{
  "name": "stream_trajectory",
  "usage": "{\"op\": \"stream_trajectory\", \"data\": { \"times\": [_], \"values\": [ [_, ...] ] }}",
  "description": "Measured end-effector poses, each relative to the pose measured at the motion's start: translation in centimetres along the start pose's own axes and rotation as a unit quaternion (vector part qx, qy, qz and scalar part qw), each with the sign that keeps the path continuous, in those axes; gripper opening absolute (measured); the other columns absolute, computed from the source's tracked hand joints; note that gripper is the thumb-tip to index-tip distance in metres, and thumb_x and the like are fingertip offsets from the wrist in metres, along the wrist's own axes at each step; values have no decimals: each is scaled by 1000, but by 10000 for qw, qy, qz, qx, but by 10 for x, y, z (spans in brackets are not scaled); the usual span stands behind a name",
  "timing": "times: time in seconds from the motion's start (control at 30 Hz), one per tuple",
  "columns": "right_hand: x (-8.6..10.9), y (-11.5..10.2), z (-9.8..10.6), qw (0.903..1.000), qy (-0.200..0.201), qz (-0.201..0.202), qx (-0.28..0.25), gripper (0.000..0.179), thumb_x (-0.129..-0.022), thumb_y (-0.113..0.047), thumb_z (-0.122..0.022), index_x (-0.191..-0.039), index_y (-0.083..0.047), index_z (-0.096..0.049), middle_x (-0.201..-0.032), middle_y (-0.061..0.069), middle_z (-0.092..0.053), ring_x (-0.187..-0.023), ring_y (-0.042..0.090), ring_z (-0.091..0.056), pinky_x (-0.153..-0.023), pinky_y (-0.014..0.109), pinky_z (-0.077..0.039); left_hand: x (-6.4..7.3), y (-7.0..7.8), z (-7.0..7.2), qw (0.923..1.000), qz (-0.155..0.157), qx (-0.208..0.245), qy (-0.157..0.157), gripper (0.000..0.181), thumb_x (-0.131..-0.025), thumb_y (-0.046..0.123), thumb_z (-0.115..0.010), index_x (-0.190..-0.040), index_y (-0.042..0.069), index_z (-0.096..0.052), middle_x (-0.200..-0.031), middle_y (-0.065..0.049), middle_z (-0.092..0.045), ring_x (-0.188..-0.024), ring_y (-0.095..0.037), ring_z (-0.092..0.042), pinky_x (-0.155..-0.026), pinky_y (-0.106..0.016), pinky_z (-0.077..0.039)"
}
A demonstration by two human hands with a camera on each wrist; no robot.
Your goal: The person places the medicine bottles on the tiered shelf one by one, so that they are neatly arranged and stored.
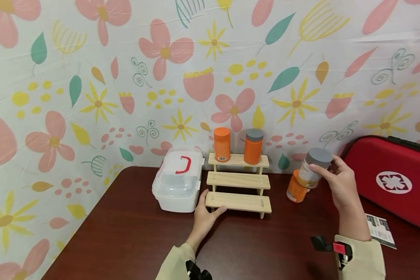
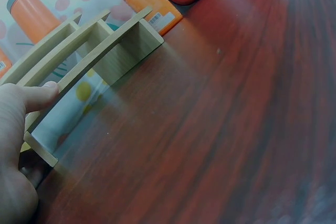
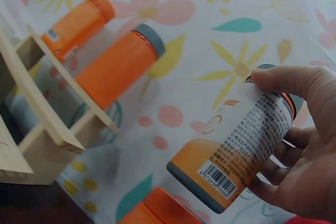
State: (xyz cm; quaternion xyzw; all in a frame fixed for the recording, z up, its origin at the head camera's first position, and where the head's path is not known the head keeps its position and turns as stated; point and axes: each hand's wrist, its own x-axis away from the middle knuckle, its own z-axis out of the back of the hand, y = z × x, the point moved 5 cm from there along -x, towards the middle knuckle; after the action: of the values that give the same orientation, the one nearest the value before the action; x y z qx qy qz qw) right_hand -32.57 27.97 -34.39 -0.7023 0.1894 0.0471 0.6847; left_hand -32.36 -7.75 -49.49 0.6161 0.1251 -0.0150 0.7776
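My right hand [image 1: 343, 182] grips a white-and-orange jar with a grey lid [image 3: 236, 140], thumb on one side and fingers behind it. In the head view that jar is held up, overlapping an orange bottle [image 1: 296, 188] that stands on the table. My left hand [image 1: 205, 216] holds the left end of a three-step wooden rack [image 1: 238, 201], its thumb along the lowest step's front edge. Two bottles stand on the top step: an orange-lidded one [image 1: 222, 146] at left and a grey-lidded orange one [image 1: 253, 147] at right.
A white box with a clear lid and red handle [image 1: 178, 182] stands left of the rack. At the right are a red case with a white cross emblem [image 1: 392, 171] and a printed leaflet [image 1: 381, 230]. A flowered cloth [image 1: 119, 77] hangs behind the dark wood table [image 1: 126, 237].
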Motion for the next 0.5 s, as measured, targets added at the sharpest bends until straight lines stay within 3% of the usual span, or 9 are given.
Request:
{"op": "stream_trajectory", "data": {
  "times": [0.2, 0.5],
  "values": [
    [1, 3, -20, 9994, -48, -86, 327, 44, -89, -10, -70, -129, -23, -55, -105, -19, -56, -96, 0, -48, -79, 7, -39, 0, 1, 0, 10000, -12, -21, 25, 86, -77, 24, -83, -147, 5, -37, -145, -19, -50, -136, -36, -44, -110, -56, -35],
    [5, 4, -55, 9937, -488, -324, 958, 53, -92, -21, -68, -140, -15, -45, -110, -20, -52, -100, -2, -48, -80, 6, -41, 0, 1, -2, 10000, 13, -10, -6, 86, -77, 24, -83, -147, 6, -37, -144, -18, -51, -135, -35, -45, -109, -56, -36]
  ]
}}
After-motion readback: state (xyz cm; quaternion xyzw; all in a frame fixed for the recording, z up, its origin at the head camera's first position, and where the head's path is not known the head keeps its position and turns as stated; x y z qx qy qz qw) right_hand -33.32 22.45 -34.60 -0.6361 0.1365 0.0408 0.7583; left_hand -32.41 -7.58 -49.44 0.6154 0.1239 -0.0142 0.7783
